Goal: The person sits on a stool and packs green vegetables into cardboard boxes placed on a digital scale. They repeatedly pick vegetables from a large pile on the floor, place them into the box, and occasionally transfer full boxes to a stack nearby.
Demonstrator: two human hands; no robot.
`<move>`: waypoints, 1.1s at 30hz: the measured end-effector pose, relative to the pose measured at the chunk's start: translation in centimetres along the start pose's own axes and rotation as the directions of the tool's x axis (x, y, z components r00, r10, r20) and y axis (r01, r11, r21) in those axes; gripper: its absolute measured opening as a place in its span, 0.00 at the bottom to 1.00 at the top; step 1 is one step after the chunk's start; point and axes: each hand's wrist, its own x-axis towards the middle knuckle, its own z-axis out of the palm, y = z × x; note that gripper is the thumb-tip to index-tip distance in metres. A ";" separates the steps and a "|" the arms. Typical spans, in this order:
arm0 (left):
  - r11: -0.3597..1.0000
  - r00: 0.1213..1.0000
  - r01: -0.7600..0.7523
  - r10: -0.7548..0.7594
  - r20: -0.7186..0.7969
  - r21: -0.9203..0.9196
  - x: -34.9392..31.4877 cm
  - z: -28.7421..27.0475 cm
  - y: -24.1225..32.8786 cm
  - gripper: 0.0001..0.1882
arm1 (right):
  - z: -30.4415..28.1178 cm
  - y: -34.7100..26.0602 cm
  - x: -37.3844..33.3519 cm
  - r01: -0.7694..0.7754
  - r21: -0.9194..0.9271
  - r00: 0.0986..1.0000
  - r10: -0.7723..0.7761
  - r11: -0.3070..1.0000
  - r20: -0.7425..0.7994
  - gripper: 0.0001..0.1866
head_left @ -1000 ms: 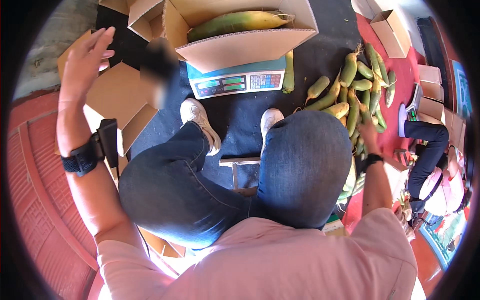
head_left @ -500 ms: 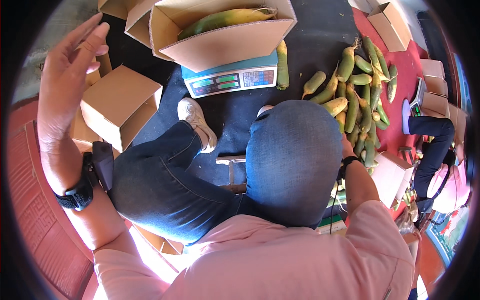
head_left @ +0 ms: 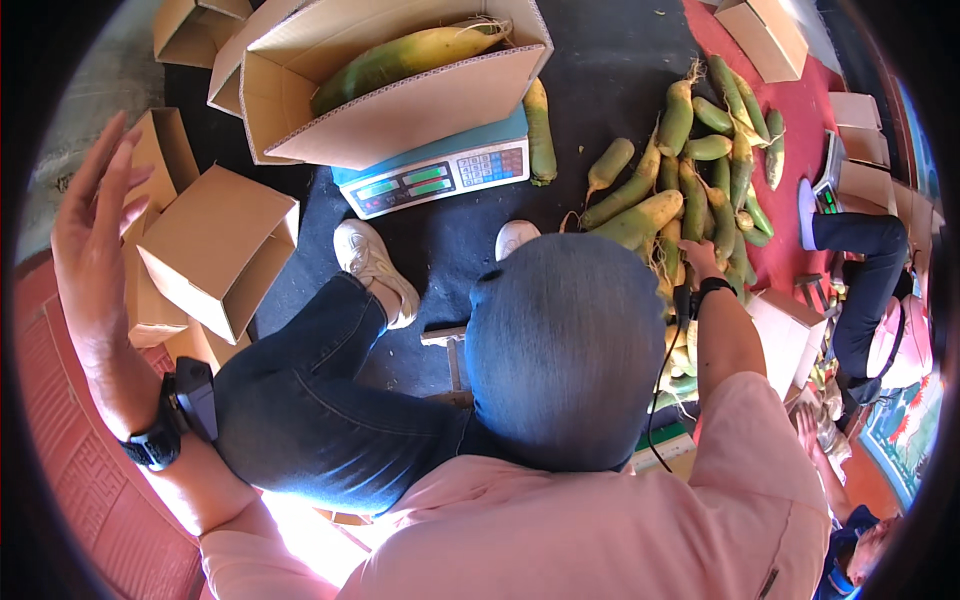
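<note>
At the far left my left hand is raised beside the cardboard boxes, its fingers stretched out and nothing in it. To the right of my knee, my right hand reaches among the long green radishes, touching or just above them. Its fingers look spread, though the radishes partly hide them. Nearest it lies a pale yellow-green radish. An open cardboard box stands tilted on a digital scale, with a large green radish inside.
Several cardboard boxes stand at the left. One radish lies beside the scale. Another open box is right of the pile. At the right edge sits a person in dark trousers; another person's hand shows below.
My right hand has come out from behind my knee and moved farther over the radishes. My left hand stays raised, slightly lower. Another person has come into view at lower right.
</note>
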 end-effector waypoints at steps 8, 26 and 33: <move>0.997 0.995 0.072 -0.070 -0.066 0.018 0.8 -0.4 -0.9 0.21 | 0.5 0.6 4.2 -0.210 0.074 0.977 0.208 0.975 0.041 0.46; 0.982 0.993 -0.109 0.099 -0.068 -0.157 0.4 0.6 -1.0 0.22 | -2.8 -8.1 -11.5 -0.215 0.853 0.939 -0.137 0.476 0.314 0.10; 0.986 0.984 -0.060 0.032 -0.175 -0.155 -1.1 -0.7 -0.3 0.20 | -9.3 -15.2 -27.1 0.752 0.538 0.509 -0.854 0.380 -0.108 0.24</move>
